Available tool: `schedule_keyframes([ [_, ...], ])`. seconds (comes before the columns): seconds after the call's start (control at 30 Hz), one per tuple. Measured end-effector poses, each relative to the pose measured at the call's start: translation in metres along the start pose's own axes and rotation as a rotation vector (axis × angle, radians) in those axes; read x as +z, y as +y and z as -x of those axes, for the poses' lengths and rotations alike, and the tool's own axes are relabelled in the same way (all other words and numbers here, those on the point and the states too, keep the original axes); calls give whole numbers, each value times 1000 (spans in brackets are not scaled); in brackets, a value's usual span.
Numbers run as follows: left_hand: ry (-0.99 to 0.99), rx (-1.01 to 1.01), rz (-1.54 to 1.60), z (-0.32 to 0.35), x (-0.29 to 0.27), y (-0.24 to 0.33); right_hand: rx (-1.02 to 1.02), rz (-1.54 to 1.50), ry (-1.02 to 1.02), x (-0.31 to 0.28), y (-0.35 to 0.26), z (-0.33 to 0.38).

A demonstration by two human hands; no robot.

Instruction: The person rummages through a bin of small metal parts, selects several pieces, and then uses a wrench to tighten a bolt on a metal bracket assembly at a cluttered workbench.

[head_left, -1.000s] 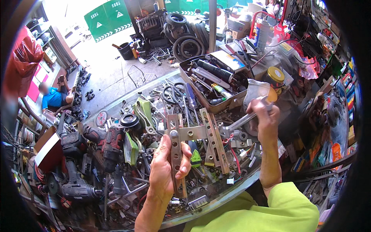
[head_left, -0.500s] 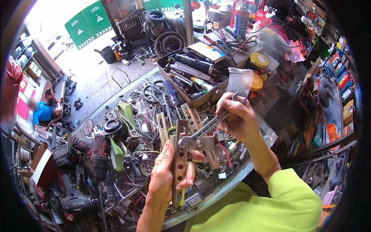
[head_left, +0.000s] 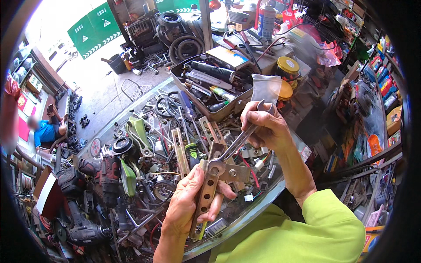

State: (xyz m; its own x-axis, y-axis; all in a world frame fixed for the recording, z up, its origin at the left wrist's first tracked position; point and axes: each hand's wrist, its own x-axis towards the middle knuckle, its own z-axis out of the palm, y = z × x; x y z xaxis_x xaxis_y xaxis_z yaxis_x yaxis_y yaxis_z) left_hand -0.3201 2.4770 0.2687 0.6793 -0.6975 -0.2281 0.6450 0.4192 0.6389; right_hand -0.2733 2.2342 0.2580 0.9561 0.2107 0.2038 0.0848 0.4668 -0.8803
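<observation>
My left hand is closed round a worn metal bracket, a strip with a row of round holes. A second flat plate crosses behind it and sticks out to the right. In my right hand is a combination wrench, pinched near its upper, open-jawed end. Its lower ring end sits over the bracket near the upper holes; whatever fastener lies inside it is hard to make out. Behind the bracket, a green-and-black screwdriver handle and a slotted metal bar lie on the bench.
Loose parts cover the glass-topped bench. Cordless power tools crowd the left side. A metal toolbox full of tools stands behind, beside yellow-lidded jars. Tyres lie at the back; a person in blue sits far left.
The bracket has tilted, its top leaning further right, and the wrench has turned with it to a steeper angle. Both hands keep their hold. The whole view has shifted slightly.
</observation>
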Motion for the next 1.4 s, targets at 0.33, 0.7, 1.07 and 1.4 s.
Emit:
schedule_keyframes([
  [0.33,133,170,135,7,9,-2,-8,-86,78,18,14,2],
  [0.7,187,173,2,5,1,8,88,-204,57,17,23,0],
  [1.07,26,-75,198,2,-15,1,148,-192,11,13,22,-2],
  [1.4,91,-54,84,0,-6,3,184,-199,-20,8,19,-3],
])
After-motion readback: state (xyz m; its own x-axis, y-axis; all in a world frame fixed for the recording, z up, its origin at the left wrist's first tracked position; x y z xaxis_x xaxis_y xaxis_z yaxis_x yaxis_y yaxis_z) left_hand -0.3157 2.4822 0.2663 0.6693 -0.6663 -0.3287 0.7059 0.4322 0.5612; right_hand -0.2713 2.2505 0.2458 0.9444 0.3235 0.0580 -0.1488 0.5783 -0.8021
